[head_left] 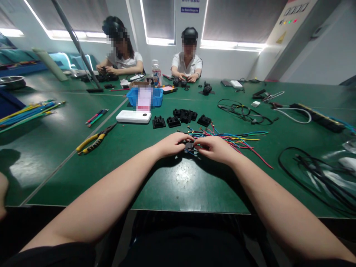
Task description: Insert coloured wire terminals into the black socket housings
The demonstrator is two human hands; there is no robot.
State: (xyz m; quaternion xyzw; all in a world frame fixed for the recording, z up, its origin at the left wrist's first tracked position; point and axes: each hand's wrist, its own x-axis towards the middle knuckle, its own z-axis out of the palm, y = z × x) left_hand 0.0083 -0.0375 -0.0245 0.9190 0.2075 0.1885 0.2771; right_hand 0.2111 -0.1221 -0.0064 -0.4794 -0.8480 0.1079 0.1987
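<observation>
Between my two hands, low over the green table (167, 185), is a small black part (189, 148) with a thin blue wire at it. My left hand (174, 144) grips its left side, fingers curled over the top. My right hand (213, 147) is closed at the right side of the part, fingertips pinched; what they pinch is too small to make out. Just behind my hands lies a spread of red, blue, yellow and green wires (244, 139). Several black blocks (185, 115) sit farther back.
Yellow-handled pliers (96, 142) and a white power bank (133, 116) lie at left. A blue bin (132, 97) stands behind them. Black cables (314, 178) coil at right. Wire bundles (33, 113) lie far left. Two people (187, 63) sit across the table.
</observation>
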